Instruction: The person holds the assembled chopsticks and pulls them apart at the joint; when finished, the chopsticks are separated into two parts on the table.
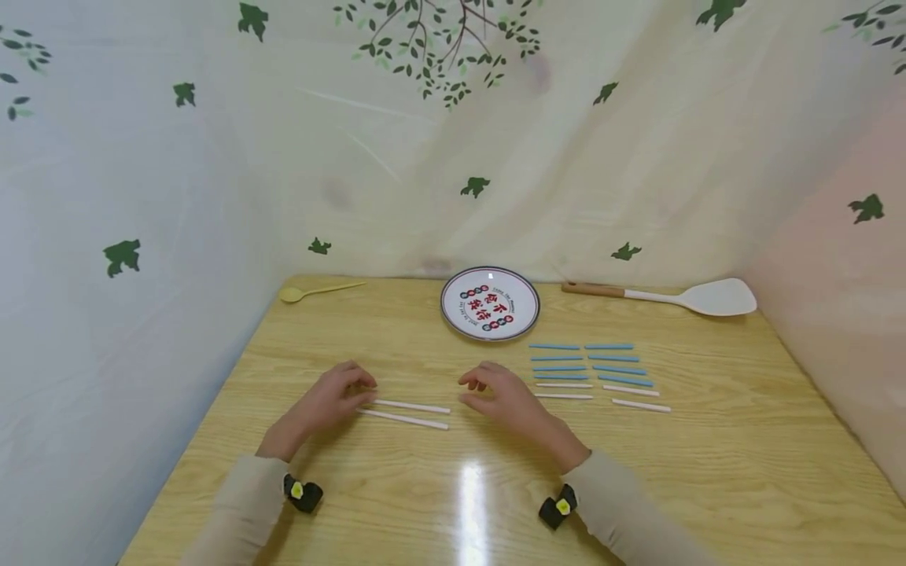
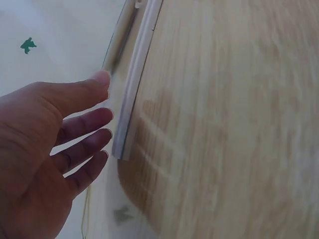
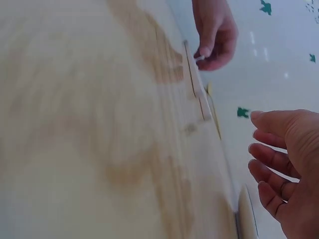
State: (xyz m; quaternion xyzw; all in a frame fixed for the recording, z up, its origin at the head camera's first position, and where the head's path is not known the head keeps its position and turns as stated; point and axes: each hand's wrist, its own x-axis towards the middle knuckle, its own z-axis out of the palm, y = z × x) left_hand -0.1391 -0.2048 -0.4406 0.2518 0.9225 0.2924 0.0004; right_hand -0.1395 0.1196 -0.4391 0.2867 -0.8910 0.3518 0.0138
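Two slim white sticks lie side by side on the table, left of the middle. At the left end of the farther stick (image 1: 414,406), my left hand (image 1: 336,401) pinches with its thumb, the index finger hidden behind it; the other fingers are loosely bent. The nearer stick (image 2: 134,82) lies just beside these fingers, apart from them in the left wrist view. Over the table to the right, my right hand (image 1: 506,397) holds nothing, its fingers relaxed and the thumb apart. The right wrist view shows both hands, with the sticks between them.
Right of my right hand, several short blue sticks (image 1: 559,368) and white sticks (image 1: 640,406) lie in two columns. Along the back are a yellow spoon (image 1: 292,295), a round printed plate (image 1: 520,322) and a white spatula (image 1: 715,297) with a wooden handle. A patterned cloth (image 1: 396,189) hangs behind.
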